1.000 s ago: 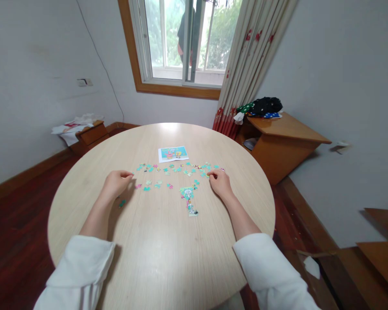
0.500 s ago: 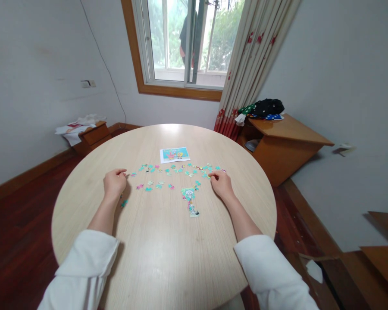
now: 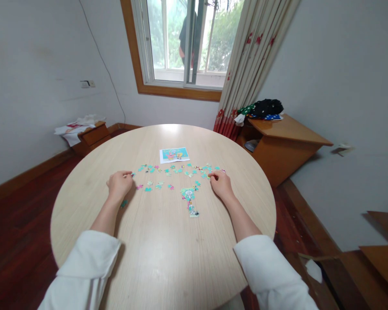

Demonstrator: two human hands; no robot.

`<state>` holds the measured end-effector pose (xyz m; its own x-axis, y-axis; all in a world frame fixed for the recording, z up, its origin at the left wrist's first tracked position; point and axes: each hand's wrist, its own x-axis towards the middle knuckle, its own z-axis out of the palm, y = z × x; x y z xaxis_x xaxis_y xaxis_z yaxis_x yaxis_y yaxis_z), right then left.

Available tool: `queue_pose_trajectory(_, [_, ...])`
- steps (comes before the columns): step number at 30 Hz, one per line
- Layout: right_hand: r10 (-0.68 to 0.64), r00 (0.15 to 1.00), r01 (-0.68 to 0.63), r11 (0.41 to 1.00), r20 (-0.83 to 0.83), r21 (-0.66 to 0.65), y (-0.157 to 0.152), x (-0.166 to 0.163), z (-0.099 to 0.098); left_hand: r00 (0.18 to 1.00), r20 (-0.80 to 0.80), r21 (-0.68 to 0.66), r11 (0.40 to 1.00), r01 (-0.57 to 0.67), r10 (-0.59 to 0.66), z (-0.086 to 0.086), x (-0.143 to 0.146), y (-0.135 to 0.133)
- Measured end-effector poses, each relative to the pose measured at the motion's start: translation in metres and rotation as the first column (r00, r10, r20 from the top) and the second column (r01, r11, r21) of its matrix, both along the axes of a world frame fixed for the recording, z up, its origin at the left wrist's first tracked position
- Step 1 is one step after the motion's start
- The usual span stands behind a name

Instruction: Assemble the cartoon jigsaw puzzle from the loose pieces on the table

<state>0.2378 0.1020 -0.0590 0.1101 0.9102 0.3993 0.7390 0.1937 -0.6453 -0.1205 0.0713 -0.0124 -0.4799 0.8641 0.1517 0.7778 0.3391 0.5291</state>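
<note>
My left hand (image 3: 120,186) rests over the left part of the round table, fingers pinched at a small blue-and-pink jigsaw piece (image 3: 133,175). My right hand (image 3: 222,185) is closed too, thumb and fingertips together on a jigsaw piece (image 3: 209,175) at the right end of the loose pieces; its fingers partly hide it. Between the hands lies a partly joined puzzle section (image 3: 190,201) showing a pale green cartoon figure. Several loose pieces (image 3: 148,189) lie in a nearer row, more in a band behind. One teal piece (image 3: 124,203) sits beside my left wrist.
A printed reference picture (image 3: 174,155) lies flat beyond the pieces on the round wooden table (image 3: 158,258). Behind are a window (image 3: 187,43) and a curtain (image 3: 245,64). A brown cabinet (image 3: 287,137) with cloths on top stands right; a small stool (image 3: 93,135) stands left.
My left hand has moved right and slightly down, its fingertips reaching the blue-and-pink piece. My right hand stays almost where it was.
</note>
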Motion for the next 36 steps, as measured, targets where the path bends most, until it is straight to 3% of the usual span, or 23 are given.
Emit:
queue_pose_trajectory(6, [-0.007,1.000,0.007,1.000,0.003,-0.004,-0.001,-0.001,0.001,0.998,-0.031,-0.006,0.998,0.057,-0.057,-0.004,0.003,0.000])
queue_pose_trajectory(16, [0.005,0.999,-0.005,1.000,-0.034,0.002,-0.003,-0.002,0.005,0.996,-0.025,-0.002,0.996,0.084,-0.084,0.004,0.014,-0.005])
queue_pose_trajectory(22, [0.001,0.996,0.002,0.999,-0.086,0.041,-0.006,-0.004,0.008,0.960,-0.095,0.090,0.958,0.271,-0.263,0.002,0.035,-0.010])
queue_pose_trajectory(26, [-0.006,0.985,0.022,0.996,-0.170,0.088,-0.006,-0.004,0.012,0.862,-0.144,0.086,0.862,0.500,-0.486,-0.001,0.048,-0.014])
queue_pose_trajectory(29, [-0.062,0.932,0.116,0.985,-0.358,0.131,-0.005,0.003,0.017,0.850,-0.157,0.087,0.850,0.520,-0.503,-0.001,0.050,-0.014])
queue_pose_trajectory(33, [-0.214,0.744,0.339,0.937,-0.634,0.081,-0.001,0.021,0.020,0.910,-0.127,0.125,0.904,0.409,-0.395,0.001,0.044,-0.012])
queue_pose_trajectory(36, [-0.241,0.627,0.398,0.917,-0.741,0.038,0.000,0.029,0.020,0.934,-0.095,0.153,0.922,0.356,-0.345,0.002,0.040,-0.011])
